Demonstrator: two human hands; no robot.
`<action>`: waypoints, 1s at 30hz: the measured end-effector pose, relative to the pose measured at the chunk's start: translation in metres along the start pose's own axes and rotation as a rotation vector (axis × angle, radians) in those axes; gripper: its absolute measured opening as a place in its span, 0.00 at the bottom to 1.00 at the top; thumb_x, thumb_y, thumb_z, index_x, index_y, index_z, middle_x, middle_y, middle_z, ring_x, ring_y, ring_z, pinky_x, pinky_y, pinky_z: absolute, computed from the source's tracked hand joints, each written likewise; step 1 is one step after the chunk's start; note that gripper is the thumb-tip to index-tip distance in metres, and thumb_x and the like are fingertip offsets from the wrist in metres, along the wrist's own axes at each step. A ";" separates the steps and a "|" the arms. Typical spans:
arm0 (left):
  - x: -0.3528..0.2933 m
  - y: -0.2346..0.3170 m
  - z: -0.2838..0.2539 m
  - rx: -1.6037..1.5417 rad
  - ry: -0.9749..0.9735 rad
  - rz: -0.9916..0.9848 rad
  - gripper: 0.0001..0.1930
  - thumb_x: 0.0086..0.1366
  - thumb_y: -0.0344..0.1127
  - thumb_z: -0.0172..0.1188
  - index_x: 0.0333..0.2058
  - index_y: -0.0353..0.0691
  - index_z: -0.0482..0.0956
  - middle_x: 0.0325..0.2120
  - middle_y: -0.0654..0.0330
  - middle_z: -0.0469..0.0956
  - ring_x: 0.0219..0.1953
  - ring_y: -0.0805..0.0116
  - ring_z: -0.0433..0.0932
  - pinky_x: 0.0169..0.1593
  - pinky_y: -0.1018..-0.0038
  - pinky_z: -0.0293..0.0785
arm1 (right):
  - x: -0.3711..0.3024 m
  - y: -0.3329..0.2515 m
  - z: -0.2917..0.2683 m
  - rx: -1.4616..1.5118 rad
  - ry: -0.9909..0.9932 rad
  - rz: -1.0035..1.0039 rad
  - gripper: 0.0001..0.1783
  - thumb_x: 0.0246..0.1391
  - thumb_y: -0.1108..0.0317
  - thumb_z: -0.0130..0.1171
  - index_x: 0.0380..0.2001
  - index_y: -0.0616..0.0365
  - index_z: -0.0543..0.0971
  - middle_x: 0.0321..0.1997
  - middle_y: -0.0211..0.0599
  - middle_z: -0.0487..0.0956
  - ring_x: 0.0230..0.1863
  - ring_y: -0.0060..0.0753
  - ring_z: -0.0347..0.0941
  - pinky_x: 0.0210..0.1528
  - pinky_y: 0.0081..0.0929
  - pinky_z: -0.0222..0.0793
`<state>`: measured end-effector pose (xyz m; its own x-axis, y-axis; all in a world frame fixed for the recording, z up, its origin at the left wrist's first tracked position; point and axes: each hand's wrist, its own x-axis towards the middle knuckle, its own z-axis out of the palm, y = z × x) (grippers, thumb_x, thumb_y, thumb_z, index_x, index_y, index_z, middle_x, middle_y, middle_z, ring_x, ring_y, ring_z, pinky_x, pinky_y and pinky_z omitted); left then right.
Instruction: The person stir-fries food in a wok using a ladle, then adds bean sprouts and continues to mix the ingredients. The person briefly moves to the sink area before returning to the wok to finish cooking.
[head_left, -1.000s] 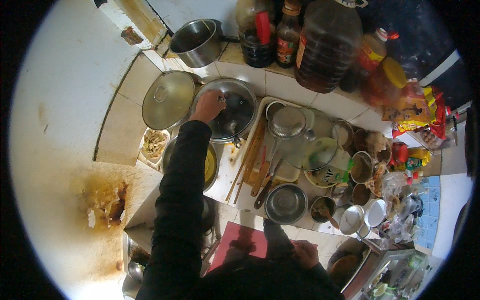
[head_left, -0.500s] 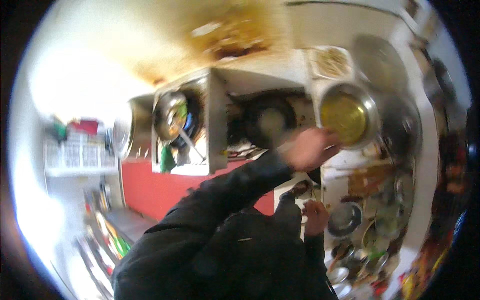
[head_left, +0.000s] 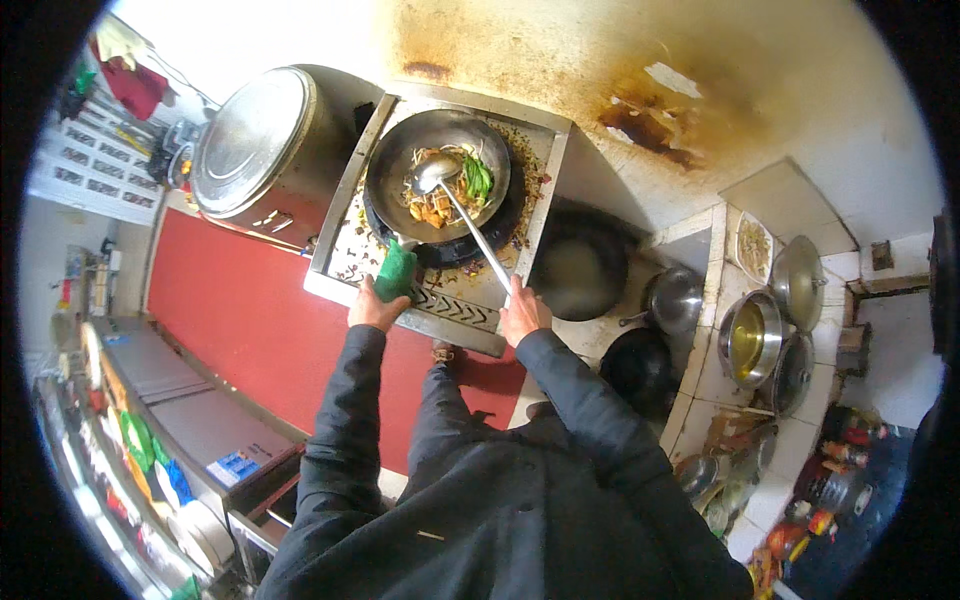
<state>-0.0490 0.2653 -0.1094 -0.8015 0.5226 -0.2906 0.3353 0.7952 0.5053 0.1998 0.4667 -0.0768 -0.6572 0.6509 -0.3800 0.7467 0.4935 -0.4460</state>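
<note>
My left hand (head_left: 376,309) is closed around a green cloth (head_left: 396,271) wrapped over the wok's handle. The steel wok (head_left: 396,152) sits on the burner of a metal stove (head_left: 335,250). Inside it lie bean sprouts, brownish pieces and green leaves (head_left: 477,180). My right hand (head_left: 524,313) grips the end of a long-handled ladle (head_left: 478,236). The ladle's bowl rests among the food, near the middle of the wok.
Left of the stove stands a large lidded pot (head_left: 255,140). On the right are a big dark wok (head_left: 575,265) and smaller pans (head_left: 674,300). A tiled counter holds a basin of yellow oil (head_left: 748,340) and a white dish of pale strips (head_left: 752,248).
The view has swung left, back to the stove. My left hand has left the oil basin's side and taken the cloth-wrapped wok handle; my right hand has taken the ladle.
</note>
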 end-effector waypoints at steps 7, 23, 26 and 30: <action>0.035 0.001 -0.006 0.072 -0.252 -0.083 0.34 0.46 0.48 0.70 0.49 0.34 0.72 0.40 0.40 0.80 0.45 0.42 0.79 0.51 0.57 0.75 | -0.002 -0.004 -0.025 -0.141 0.121 -0.162 0.37 0.55 0.70 0.54 0.68 0.42 0.60 0.39 0.53 0.75 0.36 0.59 0.76 0.40 0.51 0.72; 0.048 -0.018 0.005 0.106 -0.241 -0.052 0.30 0.47 0.47 0.69 0.45 0.33 0.74 0.39 0.40 0.81 0.45 0.43 0.80 0.50 0.57 0.76 | -0.026 -0.103 -0.217 -0.404 -0.101 -0.333 0.12 0.55 0.71 0.52 0.44 0.56 0.71 0.24 0.56 0.77 0.30 0.65 0.76 0.32 0.59 0.71; 0.045 -0.015 0.012 0.095 -0.229 -0.037 0.29 0.47 0.47 0.68 0.44 0.33 0.75 0.39 0.40 0.81 0.44 0.43 0.81 0.50 0.57 0.77 | -0.015 -0.069 -0.163 -0.080 0.086 -0.407 0.15 0.57 0.71 0.53 0.48 0.56 0.71 0.22 0.51 0.77 0.26 0.58 0.77 0.30 0.53 0.72; 0.043 -0.018 0.013 0.085 -0.189 -0.027 0.28 0.48 0.46 0.66 0.44 0.33 0.74 0.39 0.40 0.81 0.44 0.43 0.81 0.50 0.57 0.76 | -0.058 -0.067 -0.148 0.535 0.039 0.020 0.18 0.60 0.70 0.53 0.54 0.54 0.70 0.19 0.38 0.74 0.16 0.33 0.71 0.17 0.37 0.66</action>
<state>-0.0834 0.2774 -0.1418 -0.7062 0.5431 -0.4543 0.3624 0.8284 0.4270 0.2027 0.4812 0.0947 -0.6314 0.6831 -0.3671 0.5960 0.1246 -0.7932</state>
